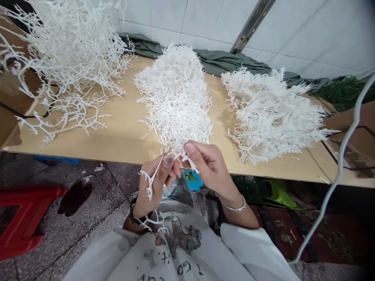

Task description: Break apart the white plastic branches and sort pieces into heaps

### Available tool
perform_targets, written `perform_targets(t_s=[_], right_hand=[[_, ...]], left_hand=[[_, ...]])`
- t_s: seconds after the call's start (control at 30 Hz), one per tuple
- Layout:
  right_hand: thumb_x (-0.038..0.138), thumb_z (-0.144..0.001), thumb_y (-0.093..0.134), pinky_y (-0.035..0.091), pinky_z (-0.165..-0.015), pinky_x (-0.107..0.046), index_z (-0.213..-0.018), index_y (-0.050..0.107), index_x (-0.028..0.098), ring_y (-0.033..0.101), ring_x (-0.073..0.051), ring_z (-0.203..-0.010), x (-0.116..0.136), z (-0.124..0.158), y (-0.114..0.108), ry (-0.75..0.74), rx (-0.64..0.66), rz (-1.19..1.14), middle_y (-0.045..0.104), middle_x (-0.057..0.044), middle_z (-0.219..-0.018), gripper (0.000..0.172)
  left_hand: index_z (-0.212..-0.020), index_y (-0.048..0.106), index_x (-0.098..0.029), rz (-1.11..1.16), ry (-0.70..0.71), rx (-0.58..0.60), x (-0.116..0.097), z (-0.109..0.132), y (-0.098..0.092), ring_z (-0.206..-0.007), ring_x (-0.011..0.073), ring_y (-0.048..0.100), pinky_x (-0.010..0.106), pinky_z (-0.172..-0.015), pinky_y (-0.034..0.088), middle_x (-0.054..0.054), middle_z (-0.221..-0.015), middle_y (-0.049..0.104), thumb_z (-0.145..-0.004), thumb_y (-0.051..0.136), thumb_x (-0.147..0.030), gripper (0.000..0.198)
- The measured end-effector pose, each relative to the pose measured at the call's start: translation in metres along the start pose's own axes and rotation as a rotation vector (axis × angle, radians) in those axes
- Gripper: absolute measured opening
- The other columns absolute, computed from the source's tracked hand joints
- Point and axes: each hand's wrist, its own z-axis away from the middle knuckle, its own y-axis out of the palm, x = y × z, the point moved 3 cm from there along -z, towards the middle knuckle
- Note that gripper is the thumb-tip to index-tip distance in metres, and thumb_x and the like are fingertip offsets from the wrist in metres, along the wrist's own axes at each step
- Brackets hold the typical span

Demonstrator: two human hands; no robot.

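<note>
My left hand (157,177) is closed on a white artificial branch (150,180), whose forked stem hangs down past my thumb toward the wrist. Close beside it, my right hand (209,166) pinches a small white sprig (191,164) between thumb and fingers. The two pieces meet between my fingertips; whether they are joined there I cannot make out. Just beyond my hands lies a tall heap of small white sprigs (178,93) on the tan table (123,138). My hands are at the table's near edge.
Loose white branches (73,58) are piled at the left, and another heap of white sprigs (272,113) lies right. A pale cable (341,156) hangs at the right. A red stool (26,210) stands on the floor, left. Green cloth (222,60) runs along the tiled wall.
</note>
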Motion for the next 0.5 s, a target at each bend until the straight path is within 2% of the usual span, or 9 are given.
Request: perform_targets(t_s=[0.1, 0.2, 0.33, 0.4, 0.5], right_hand=[[0.032, -0.094, 0.052, 0.028, -0.045, -0.020, -0.056, 0.047, 0.016, 0.038, -0.004, -0.046, -0.002, 0.000, -0.008, 0.068, -0.124, -0.099, 0.045, 0.005, -0.050, 0.041], [0.036, -0.092, 0.053, 0.027, -0.044, -0.021, -0.056, 0.051, 0.016, 0.038, -0.004, -0.045, -0.004, 0.001, -0.002, 0.123, -0.168, -0.233, 0.046, 0.004, -0.049, 0.041], [0.036, -0.090, 0.054, 0.027, -0.044, -0.023, -0.057, 0.050, 0.019, 0.029, -0.006, -0.043, -0.004, -0.004, 0.001, 0.178, -0.242, -0.505, 0.035, 0.006, -0.048, 0.037], [0.032, -0.084, 0.060, 0.027, -0.045, -0.024, -0.057, 0.043, 0.021, 0.021, -0.007, -0.045, -0.005, -0.014, -0.018, 0.147, -0.308, -0.592, 0.026, 0.008, -0.050, 0.034], [0.032, -0.075, 0.067, 0.027, -0.047, -0.025, -0.058, 0.029, 0.025, 0.013, -0.010, -0.048, -0.016, -0.036, -0.068, -0.029, -0.503, -0.524, 0.016, 0.008, -0.054, 0.043]], left_hand=[[-0.066, 0.056, -0.018, 0.022, -0.021, 0.069, -0.002, 0.003, 0.002, -0.037, 0.0059, 0.026, 0.024, -0.040, 0.020, -0.006, -0.043, 0.033, -0.098, 0.044, -0.035, 0.038], [-0.066, 0.057, -0.017, 0.042, -0.012, 0.083, -0.004, 0.003, 0.009, -0.035, 0.0052, 0.026, 0.023, -0.037, 0.019, -0.006, -0.041, 0.033, -0.098, 0.045, -0.032, 0.037], [-0.066, 0.057, -0.018, 0.057, 0.017, 0.102, -0.009, 0.006, 0.015, -0.033, 0.0047, 0.027, 0.021, -0.035, 0.020, -0.007, -0.041, 0.033, -0.098, 0.044, -0.031, 0.037], [-0.062, 0.056, -0.019, 0.045, 0.061, 0.097, -0.014, 0.014, 0.011, -0.031, 0.0049, 0.027, 0.021, -0.032, 0.019, -0.007, -0.038, 0.032, -0.099, 0.041, -0.032, 0.042], [-0.056, 0.057, -0.021, -0.012, 0.118, 0.032, -0.020, 0.030, -0.003, -0.026, 0.0055, 0.024, 0.022, -0.028, 0.016, -0.006, -0.034, 0.034, -0.098, 0.040, -0.037, 0.048]])
